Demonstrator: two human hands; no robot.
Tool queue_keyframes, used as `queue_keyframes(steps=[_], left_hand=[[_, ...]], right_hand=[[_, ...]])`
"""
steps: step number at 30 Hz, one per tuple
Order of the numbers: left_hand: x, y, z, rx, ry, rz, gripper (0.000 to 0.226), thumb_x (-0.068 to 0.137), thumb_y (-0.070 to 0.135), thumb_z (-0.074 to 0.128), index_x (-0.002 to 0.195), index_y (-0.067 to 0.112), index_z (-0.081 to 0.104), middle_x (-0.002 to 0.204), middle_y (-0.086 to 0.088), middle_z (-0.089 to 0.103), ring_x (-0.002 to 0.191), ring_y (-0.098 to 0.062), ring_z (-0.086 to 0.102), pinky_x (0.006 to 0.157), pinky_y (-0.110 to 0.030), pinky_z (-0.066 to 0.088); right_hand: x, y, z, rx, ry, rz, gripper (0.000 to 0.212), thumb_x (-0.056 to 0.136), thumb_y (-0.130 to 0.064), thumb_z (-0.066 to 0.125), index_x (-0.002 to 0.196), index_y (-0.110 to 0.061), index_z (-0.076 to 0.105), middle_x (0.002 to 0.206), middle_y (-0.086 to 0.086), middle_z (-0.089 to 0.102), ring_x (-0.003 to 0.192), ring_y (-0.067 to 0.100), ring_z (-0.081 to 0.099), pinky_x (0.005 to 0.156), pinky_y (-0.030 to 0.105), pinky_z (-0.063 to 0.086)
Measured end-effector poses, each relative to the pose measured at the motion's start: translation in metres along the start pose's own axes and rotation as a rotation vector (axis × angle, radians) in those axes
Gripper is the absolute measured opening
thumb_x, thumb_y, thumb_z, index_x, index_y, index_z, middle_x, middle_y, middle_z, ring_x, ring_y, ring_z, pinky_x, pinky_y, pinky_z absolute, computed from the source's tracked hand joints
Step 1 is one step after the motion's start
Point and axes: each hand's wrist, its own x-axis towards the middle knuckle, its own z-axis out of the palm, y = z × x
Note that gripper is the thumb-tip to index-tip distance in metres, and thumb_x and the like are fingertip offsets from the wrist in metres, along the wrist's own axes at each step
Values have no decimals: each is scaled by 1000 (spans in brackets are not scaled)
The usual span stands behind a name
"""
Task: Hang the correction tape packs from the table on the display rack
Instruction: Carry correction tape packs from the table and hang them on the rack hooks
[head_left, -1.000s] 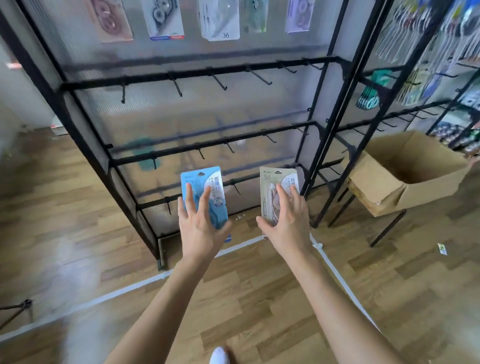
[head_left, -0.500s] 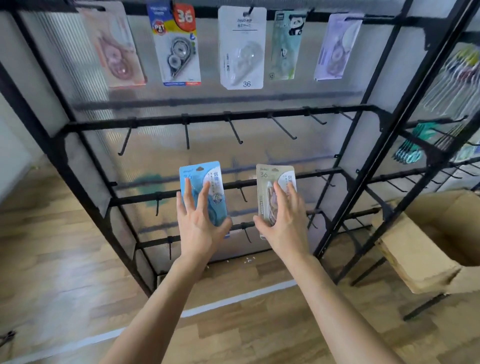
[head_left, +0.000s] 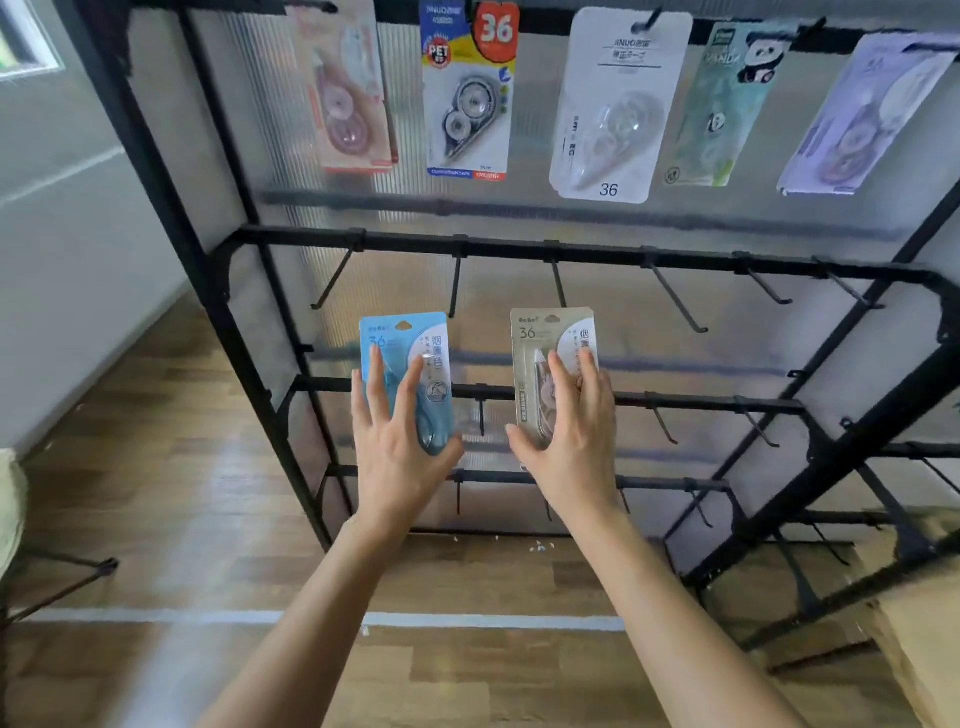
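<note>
Left hand: I am watching the left hand (head_left: 395, 452) holding the blue pack (head_left: 402, 338) upright, its fingers (head_left: 378, 382) spreading wide over the printed face and the thumb pressing at the lower right edge.
Right hand: the right hand (head_left: 576, 447) is holding the beige pack (head_left: 543, 332) the same way, fingers fanning over the front and the thumb hooking at the lower left edge.
Where the packs are: both are hovering side by side, apart from each other, in front of the rack (head_left: 519, 253), their tops just below the second bar and its bare hooks (head_left: 675, 304).
Top row: five packs (head_left: 613, 104) are hanging from the highest bar, in pink, blue with red, white, green and lilac.
Rack: black bars are running across in tiers, and a ribbed clear panel (head_left: 405, 280) is backing them.
Floor: wooden planks (head_left: 171, 467) are lying under the rack, with a white line (head_left: 467, 619) crossing them near my arms.
Room: a pale wall (head_left: 78, 218) is standing on the left with a window corner (head_left: 26, 36) above it.
Lower right: a cardboard box (head_left: 924, 654) is showing at the edge.
Desk: I cannot tell whether the pale edge on black legs (head_left: 62, 577) at the left border is it.
</note>
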Motion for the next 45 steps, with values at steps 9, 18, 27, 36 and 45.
queue_keyframes(steps=[9,18,27,36,45], left_hand=[[7,-43,-28,61,94,-8,93,72,29,78,143,36,19,155,5,-1,143,-38,0,111,-45,8],[24,-89,-49,54,27,34,87,73,38,68,144,33,19,155,-2,4,143,-38,1,112,-51,13],[42,-102,-58,54,-112,49,89,78,30,73,150,25,22,159,-12,2,144,-38,-4,115,-50,11],[73,-113,-44,103,-214,62,90,83,36,69,151,30,10,159,-9,-7,144,-36,-10,116,-50,6],[135,-124,-19,147,-299,86,91,89,33,63,151,31,-3,157,-9,-17,143,-36,-9,117,-53,10]], right_hand=[[1,-38,41,57,30,-18,78,77,-38,69,142,-17,33,153,21,24,140,40,21,111,48,21],[-10,-85,69,60,52,44,74,77,-40,65,141,-17,35,152,22,27,138,44,26,107,56,29],[-10,-101,74,4,62,72,71,79,-48,52,140,-17,34,150,22,28,137,44,28,107,59,33],[-2,-100,76,-49,82,97,71,78,-47,52,140,-18,34,150,22,29,136,44,28,107,54,29],[19,-92,82,-87,77,105,73,78,-49,53,141,-21,30,151,19,27,137,42,28,106,51,30]])
